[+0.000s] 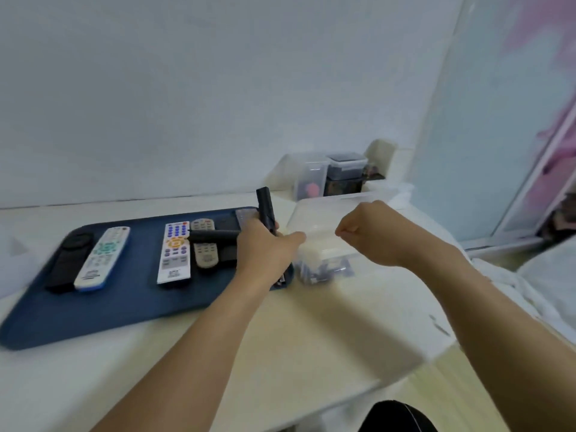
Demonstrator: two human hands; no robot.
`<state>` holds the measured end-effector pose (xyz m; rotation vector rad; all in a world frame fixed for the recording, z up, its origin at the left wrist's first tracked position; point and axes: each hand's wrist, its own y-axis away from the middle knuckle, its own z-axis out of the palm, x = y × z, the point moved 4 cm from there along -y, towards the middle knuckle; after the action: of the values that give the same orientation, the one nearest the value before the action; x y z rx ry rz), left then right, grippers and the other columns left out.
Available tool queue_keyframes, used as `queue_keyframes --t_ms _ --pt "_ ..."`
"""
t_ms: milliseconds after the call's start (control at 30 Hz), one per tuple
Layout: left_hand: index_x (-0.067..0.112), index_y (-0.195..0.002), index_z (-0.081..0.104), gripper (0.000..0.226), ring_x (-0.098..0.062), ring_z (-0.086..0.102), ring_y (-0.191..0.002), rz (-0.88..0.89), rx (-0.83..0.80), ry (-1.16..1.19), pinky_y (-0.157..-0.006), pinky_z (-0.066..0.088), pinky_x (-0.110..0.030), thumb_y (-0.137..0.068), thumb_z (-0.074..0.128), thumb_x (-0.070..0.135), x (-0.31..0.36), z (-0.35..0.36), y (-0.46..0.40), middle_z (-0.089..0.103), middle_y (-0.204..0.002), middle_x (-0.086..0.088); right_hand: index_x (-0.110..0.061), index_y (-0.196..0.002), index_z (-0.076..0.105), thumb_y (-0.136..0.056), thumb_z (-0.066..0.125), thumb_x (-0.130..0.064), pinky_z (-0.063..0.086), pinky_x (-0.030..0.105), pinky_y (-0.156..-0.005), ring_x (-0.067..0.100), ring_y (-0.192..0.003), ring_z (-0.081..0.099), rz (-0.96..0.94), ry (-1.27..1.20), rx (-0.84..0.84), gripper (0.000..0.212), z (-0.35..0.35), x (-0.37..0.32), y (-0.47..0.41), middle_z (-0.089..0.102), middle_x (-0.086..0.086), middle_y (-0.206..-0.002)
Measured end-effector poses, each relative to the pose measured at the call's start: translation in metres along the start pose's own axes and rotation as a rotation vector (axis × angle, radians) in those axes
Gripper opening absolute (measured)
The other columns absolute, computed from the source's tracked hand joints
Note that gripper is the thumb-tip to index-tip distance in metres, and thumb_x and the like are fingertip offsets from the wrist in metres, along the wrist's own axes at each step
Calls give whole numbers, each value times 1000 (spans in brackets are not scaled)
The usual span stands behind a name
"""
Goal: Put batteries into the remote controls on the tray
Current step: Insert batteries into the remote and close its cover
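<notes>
Over tray (93, 310) edge – left hand (265, 247) grips black remote (265, 207); right hand (361, 232) fisted.

- Both bare forearms come up from the bottom edge, angled in toward each other, no sleeves showing.
- Left hand (265, 247) is back-up, fingers wrapped round a slim black remote (266, 210) that pokes up past the knuckles. Thumb sticks out to the right.
- Right hand (363, 233) is curled into a loose fist, wrist bent, knuckles pointing left at the other hand. Can't tell if it's pinching anything, too blurry.
- The hands are near each other, not touching.
</notes>
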<state>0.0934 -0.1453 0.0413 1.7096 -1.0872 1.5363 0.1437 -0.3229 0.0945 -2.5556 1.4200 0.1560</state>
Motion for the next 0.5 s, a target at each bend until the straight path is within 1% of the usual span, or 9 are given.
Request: queue_keyframes --t_ms 33,100,167,200,267,300,367,433,500 --pt "18 -83 51 36 -21 61 -65 0 13 -40 -60 51 -32 -73 85 26 -4 5 1 61 -76 -2 0 -93 75 -95 56 -13 55 44 -81 31 -90 67 18 -9 -13 24 7 6 -3 73 15 -94" --pt "17 -82 52 36 -25 67 -68 -18 13 -92 -65 58 -37 -69 83 28 -13 12 3 64 -77 -4 -4 -94 77 -95 59 -16 55 38 -81 26 -88 67 50 -77 -41 22 17 17 -4 75 11 -96" --pt "14 -87 54 33 -24 71 -63 -32 -17 -123 -66 61 -41 -69 79 26 -18 15 3 65 -76 -4 -11 -97 77 -95 63 -21 54 28 -70 20 -87 68 92 -188 -43 18 23 26 -2 75 3 -98" --pt "13 -90 54 30 -20 71 -58 -26 -39 -132 -61 59 -37 -73 78 21 -20 17 2 65 -73 -2 -16 -101 76 -93 68 -25 51 22 -63 18 -86 69 120 -244 -38 15 25 30 0 74 0 -99" --pt "13 -94 51 27 -13 70 -52 4 -88 -127 -56 50 -28 -80 75 12 -18 18 2 66 -71 0 -23 -110 71 -87 76 -33 47 16 -58 17 -89 68 155 -287 -79 26 27 34 2 70 -3 -103" --pt "13 -95 50 28 -11 69 -52 20 -111 -116 -56 47 -26 -82 74 11 -17 19 3 67 -75 -2 -24 -114 69 -85 78 -35 47 17 -59 17 -92 66 159 -250 -115 33 29 36 3 68 -3 -106" --pt "14 -100 50 30 0 63 -48 44 -134 -114 -53 45 -22 -84 75 12 -17 19 6 67 -86 -2 -24 -117 67 -82 81 -35 49 24 -68 16 -93 60 174 -172 -143 39 32 35 2 63 -1 -108" --pt "14 -105 52 31 6 60 -47 49 -141 -129 -46 42 -16 -86 76 16 -19 19 8 65 -92 2 -24 -111 64 -80 83 -30 51 28 -72 17 -88 58 198 -178 -140 37 35 34 0 59 -2 -102" --pt "14 -107 53 32 7 60 -50 54 -146 -129 -45 42 -16 -86 77 19 -20 17 9 65 -92 4 -28 -102 63 -80 82 -29 53 28 -73 17 -85 63 195 -165 -179 29 39 32 -1 59 -6 -96"
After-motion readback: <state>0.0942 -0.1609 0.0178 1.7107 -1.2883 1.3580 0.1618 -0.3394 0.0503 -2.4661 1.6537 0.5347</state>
